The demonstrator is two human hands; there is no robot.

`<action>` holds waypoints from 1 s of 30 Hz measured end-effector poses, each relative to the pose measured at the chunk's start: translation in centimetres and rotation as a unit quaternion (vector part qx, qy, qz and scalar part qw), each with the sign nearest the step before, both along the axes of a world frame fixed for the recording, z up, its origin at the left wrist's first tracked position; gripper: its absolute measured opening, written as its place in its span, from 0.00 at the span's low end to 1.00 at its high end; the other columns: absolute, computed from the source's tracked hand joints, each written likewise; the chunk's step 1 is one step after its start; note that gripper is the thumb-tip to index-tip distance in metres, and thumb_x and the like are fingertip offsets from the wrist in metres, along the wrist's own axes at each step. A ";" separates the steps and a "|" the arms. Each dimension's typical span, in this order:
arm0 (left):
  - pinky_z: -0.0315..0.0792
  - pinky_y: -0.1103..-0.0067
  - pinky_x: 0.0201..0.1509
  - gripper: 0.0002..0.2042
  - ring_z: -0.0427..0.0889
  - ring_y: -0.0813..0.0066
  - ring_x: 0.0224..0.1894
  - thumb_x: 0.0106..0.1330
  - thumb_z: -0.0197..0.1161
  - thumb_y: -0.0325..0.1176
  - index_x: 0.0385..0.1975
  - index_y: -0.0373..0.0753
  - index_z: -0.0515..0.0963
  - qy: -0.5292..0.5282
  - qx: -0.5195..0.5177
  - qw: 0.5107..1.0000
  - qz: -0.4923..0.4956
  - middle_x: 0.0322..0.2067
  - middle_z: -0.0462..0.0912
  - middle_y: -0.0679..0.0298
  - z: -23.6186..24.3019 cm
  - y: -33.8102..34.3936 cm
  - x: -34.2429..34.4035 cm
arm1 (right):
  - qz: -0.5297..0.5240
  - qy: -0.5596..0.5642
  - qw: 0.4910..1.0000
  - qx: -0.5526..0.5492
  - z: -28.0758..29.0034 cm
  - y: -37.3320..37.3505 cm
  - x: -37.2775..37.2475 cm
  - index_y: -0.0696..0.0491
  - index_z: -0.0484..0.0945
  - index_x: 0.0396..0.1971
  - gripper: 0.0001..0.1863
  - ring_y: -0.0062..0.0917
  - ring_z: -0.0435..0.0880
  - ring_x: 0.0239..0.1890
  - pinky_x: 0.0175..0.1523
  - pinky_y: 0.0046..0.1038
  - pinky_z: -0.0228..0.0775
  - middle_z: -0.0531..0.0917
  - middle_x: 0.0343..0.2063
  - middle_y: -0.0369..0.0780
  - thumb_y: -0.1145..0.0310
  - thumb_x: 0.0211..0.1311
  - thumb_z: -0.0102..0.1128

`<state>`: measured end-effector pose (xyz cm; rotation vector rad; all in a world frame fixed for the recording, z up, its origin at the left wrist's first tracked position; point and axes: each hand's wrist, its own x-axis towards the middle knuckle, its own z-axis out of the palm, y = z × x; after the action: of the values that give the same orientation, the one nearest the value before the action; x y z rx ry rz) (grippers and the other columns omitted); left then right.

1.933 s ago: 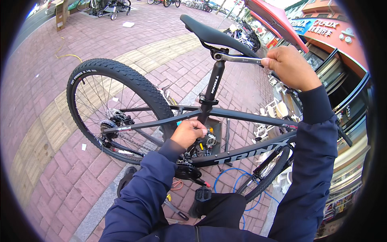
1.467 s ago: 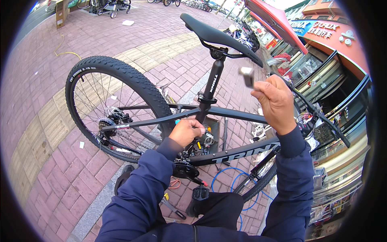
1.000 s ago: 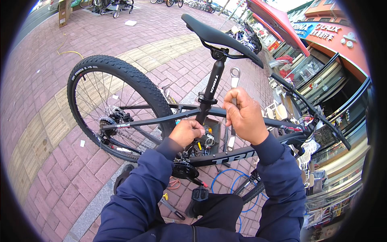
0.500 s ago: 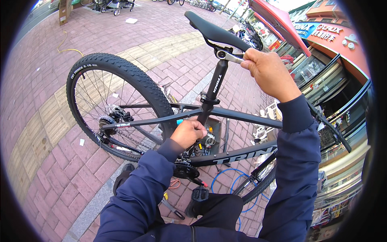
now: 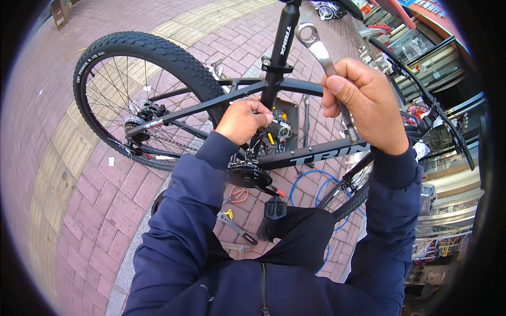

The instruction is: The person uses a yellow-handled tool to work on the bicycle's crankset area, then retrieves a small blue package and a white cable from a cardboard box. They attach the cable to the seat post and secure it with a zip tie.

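Observation:
A black mountain bike with a knobby rear tyre (image 5: 142,45) stands across in front of me. My left hand (image 5: 243,121) is closed around the frame's seat tube (image 5: 269,96), below the clamp collar (image 5: 276,67). Raised to the right of the black seat post (image 5: 284,37), my right hand (image 5: 363,100) grips a silver ring spanner (image 5: 318,50). The spanner's ring end points up and stands apart from the post. Only part of the saddle (image 5: 348,7) shows at the top edge.
Behind the frame lies a toolbox (image 5: 291,113) of mixed tools. On the paving are an adjustable wrench (image 5: 236,227), orange-handled pliers or cutters (image 5: 240,195) and a blue hose (image 5: 293,192). The crank and pedal (image 5: 275,207) stick out near my knee. Shopfronts line the right.
My right hand has drawn the spanner off the bolt under the saddle and brought it down, ring end up. The left hand stays at the seat tube. The view has tilted downward.

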<state>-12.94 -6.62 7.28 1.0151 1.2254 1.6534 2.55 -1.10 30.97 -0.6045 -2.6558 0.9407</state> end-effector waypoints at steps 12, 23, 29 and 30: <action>0.69 0.76 0.58 0.07 0.79 0.67 0.57 0.62 0.66 0.28 0.24 0.32 0.83 0.142 -0.029 0.989 0.022 0.26 0.84 0.62 -0.3 -1.7 -0.4 | -0.045 -0.179 0.882 -0.434 -27.6 -8.0 13.4 0.58 0.82 0.42 0.10 0.18 0.81 0.27 0.35 0.27 0.75 0.82 0.27 0.35 0.68 0.68 0.61; 0.69 0.75 0.59 0.06 0.78 0.68 0.60 0.63 0.66 0.29 0.29 0.32 0.85 0.118 -0.024 0.993 0.021 0.30 0.86 0.63 -2.4 -1.1 -0.7 | 0.151 -0.314 0.925 -0.151 -40.7 -13.7 14.7 0.54 0.81 0.50 0.18 0.51 0.84 0.40 0.48 0.46 0.75 0.85 0.37 0.53 0.64 0.62 0.57; 0.72 0.78 0.53 0.04 0.77 0.68 0.60 0.62 0.68 0.25 0.29 0.31 0.83 0.044 -0.027 0.998 0.035 0.48 0.84 0.49 -2.4 -1.3 -0.1 | 0.159 -0.292 0.932 -0.146 -33.7 -5.6 15.4 0.55 0.82 0.50 0.17 0.49 0.83 0.44 0.51 0.44 0.73 0.85 0.39 0.53 0.64 0.65 0.57; 0.72 0.79 0.52 0.04 0.77 0.69 0.60 0.63 0.68 0.25 0.29 0.31 0.83 0.024 -0.028 0.999 0.037 0.49 0.83 0.49 -2.5 -1.2 0.1 | 0.146 -0.354 0.913 -0.143 -33.0 -3.3 16.0 0.56 0.82 0.48 0.17 0.49 0.83 0.45 0.51 0.44 0.73 0.85 0.39 0.53 0.63 0.65 0.57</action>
<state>-12.86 -7.82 4.78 0.9918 1.3480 1.6495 18.53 -4.38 -2.03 -0.7335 -3.3443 1.4368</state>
